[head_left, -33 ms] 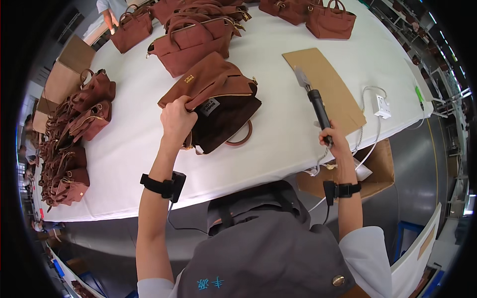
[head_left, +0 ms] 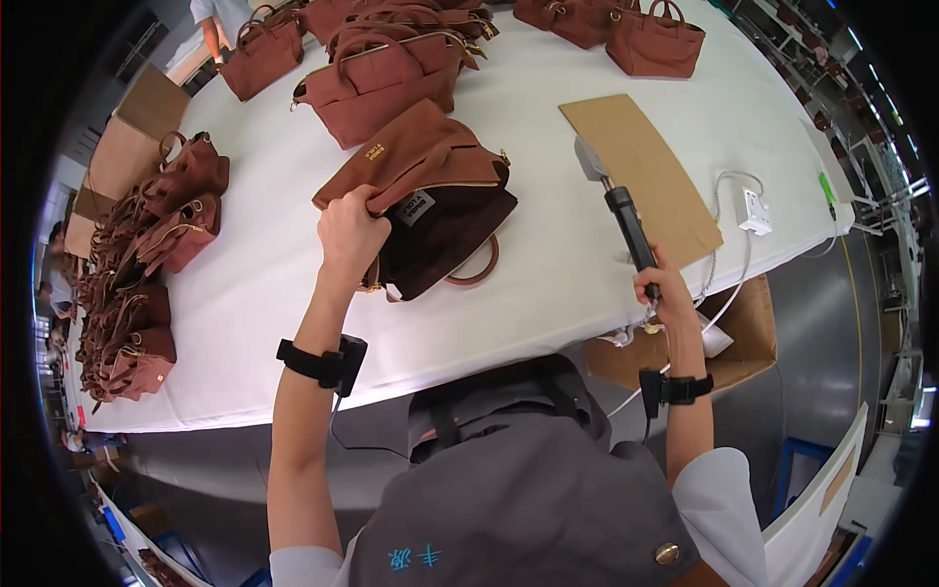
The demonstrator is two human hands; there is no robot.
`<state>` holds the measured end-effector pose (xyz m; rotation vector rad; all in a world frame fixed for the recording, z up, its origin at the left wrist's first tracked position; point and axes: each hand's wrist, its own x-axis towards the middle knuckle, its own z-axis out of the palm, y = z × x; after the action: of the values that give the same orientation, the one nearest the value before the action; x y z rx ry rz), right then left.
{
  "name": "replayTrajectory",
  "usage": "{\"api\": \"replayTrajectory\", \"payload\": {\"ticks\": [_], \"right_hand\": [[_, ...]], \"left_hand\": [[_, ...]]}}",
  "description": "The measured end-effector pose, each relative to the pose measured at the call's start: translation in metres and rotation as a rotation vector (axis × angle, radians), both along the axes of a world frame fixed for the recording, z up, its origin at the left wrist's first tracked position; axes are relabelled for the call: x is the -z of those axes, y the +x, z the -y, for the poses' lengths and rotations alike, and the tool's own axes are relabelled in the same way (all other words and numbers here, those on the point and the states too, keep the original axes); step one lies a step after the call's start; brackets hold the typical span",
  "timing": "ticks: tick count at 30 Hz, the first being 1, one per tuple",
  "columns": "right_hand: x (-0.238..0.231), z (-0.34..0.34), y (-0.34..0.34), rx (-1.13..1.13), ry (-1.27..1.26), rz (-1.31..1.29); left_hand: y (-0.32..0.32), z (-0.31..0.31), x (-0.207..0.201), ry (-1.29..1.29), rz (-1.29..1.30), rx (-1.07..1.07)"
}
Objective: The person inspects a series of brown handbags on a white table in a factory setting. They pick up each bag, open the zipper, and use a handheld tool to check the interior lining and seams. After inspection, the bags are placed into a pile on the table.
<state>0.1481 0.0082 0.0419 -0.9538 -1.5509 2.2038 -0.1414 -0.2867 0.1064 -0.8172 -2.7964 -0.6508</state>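
The black-handled, metal-bladed tool (head_left: 631,233) has turned slightly in the right hand (head_left: 668,286), whose grip wraps the handle, apparently keeping the blade clear of the reddish-brown leather handbag (head_left: 440,159). That bag lies toward the white-covered worktop's near edge, the left hand (head_left: 352,235) clenching its rim, seemingly to spread the mouth.
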Motion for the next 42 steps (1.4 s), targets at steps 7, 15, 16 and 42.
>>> {"api": "replayTrajectory", "payload": {"ticks": [7, 15, 16, 42], "right_hand": [[-0.058, 0.069, 0.027, -0.313, 0.270, 0.176], [-0.016, 0.099, -0.062, -0.363, 1.214, 0.181], [-0.011, 0.100, -0.067, -0.366, 1.276, 0.215], [-0.005, 0.134, -0.070, -0.465, 1.337, 0.236]], "left_hand": [[0.002, -0.002, 0.000, -0.030, 0.016, -0.006], [0.004, -0.004, 0.004, -0.001, -0.038, 0.019], [0.005, -0.004, 0.003, -0.007, -0.030, 0.019], [0.004, -0.003, 0.005, 0.012, 0.007, 0.032]]}}
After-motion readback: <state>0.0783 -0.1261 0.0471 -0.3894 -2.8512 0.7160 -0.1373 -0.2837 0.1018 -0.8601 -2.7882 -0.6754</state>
